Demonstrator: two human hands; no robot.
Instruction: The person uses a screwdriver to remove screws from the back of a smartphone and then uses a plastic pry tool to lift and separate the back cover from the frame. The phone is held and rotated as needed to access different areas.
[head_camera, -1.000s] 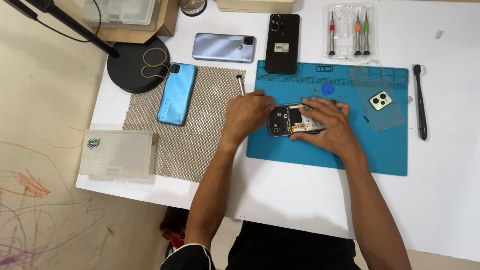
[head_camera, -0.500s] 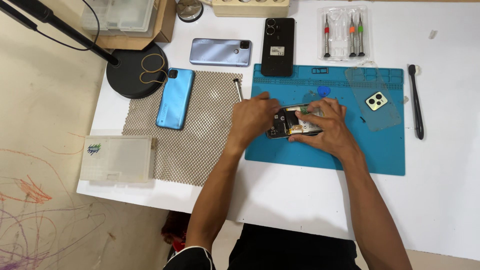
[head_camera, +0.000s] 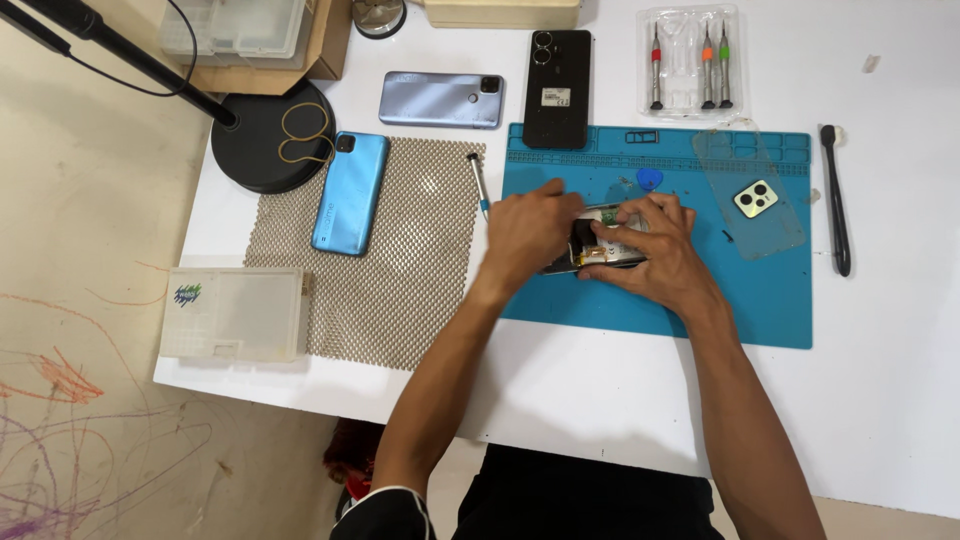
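Note:
An opened phone with its insides showing lies on the blue work mat. My left hand grips its left end with curled fingers. My right hand covers its right half, thumb pressing on the inner parts. Most of the phone is hidden under both hands. A blue pick lies just behind them on the mat.
A clear back cover with camera piece rests on the mat's right. A light-blue phone and a screwdriver lie on mesh padding. A grey phone, black phone, screwdriver case, black tool, lamp base and plastic box surround them.
Both hands stay on the opened phone, with only small shifts of the fingers. The camera view has drifted slightly.

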